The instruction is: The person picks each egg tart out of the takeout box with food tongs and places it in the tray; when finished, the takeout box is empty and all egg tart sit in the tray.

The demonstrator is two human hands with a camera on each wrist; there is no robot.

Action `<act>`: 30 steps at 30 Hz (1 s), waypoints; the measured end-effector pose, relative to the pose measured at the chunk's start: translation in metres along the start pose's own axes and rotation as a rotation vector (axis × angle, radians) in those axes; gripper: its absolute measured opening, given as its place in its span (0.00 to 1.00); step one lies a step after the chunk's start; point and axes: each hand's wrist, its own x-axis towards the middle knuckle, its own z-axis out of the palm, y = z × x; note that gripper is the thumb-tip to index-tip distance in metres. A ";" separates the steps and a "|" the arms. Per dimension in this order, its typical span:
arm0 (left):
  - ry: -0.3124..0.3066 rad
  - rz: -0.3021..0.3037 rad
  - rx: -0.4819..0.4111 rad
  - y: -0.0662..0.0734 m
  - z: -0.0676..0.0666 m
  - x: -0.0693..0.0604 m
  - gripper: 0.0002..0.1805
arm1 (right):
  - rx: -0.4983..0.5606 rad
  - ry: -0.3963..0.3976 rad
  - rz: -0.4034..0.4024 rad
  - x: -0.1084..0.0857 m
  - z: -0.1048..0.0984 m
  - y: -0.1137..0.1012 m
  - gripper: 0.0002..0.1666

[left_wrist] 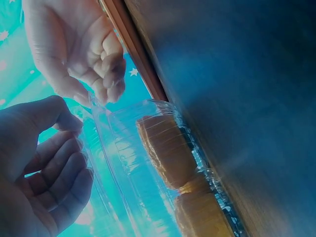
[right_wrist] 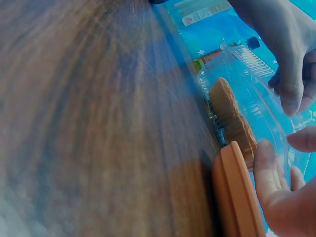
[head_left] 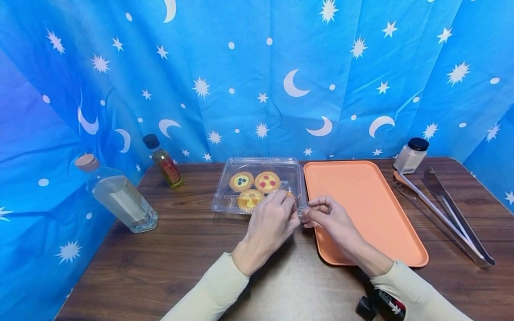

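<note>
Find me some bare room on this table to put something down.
There's a broad patch of table between the bigger bottle, the container and the left sleeve. The tray is bare in the middle, with the right hand over its left edge. Crowded: the container's near right corner, with the left hand too, and around the jar and tongs.

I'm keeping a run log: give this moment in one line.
left hand: at clear container's near edge | right hand: at its near right corner | tarts: inside | tray: right of container
</note>
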 end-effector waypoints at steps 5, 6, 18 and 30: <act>0.005 0.008 -0.018 0.000 -0.001 0.001 0.08 | -0.031 -0.005 -0.054 -0.001 0.000 -0.002 0.16; 0.003 0.008 -0.020 0.000 -0.001 0.001 0.08 | -0.037 -0.014 -0.056 -0.002 0.000 -0.003 0.16; 0.014 -0.013 -0.003 -0.003 -0.005 -0.001 0.09 | -0.069 -0.028 -0.031 -0.001 0.000 -0.006 0.17; 0.034 -0.047 0.004 -0.013 -0.013 -0.011 0.08 | 0.064 0.001 -0.031 -0.002 0.005 0.000 0.15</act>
